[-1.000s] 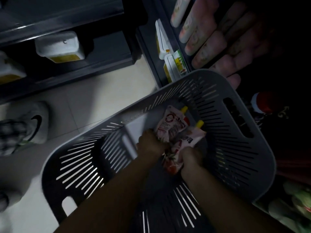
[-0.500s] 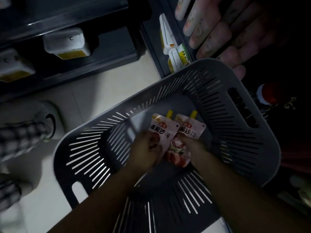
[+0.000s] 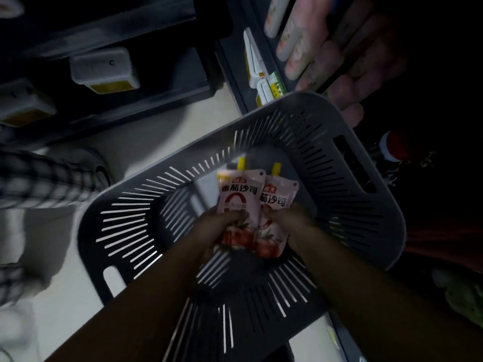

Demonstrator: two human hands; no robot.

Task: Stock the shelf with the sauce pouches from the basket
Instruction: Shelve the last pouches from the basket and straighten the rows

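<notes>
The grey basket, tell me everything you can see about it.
The grey basket looks like moulded plastic: a rounded rectangle with tall walls cut by fanned rows of narrow slots and a handle opening in each end wall. It lies askew in view, apparently on the pale floor beside dark shelving. Inside it, the left hand grips the left pouch and the right hand the right pouch.

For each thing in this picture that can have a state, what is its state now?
left pouch: yellow cap on, gripped low by the left hand, inside the basket.
right pouch: yellow cap on, gripped low by the right hand, partly behind the left pouch.
basket: open top, both hands reach into it.
shelf pouches: side by side on the shelf, blurred.
white tubs: lids on.
</notes>
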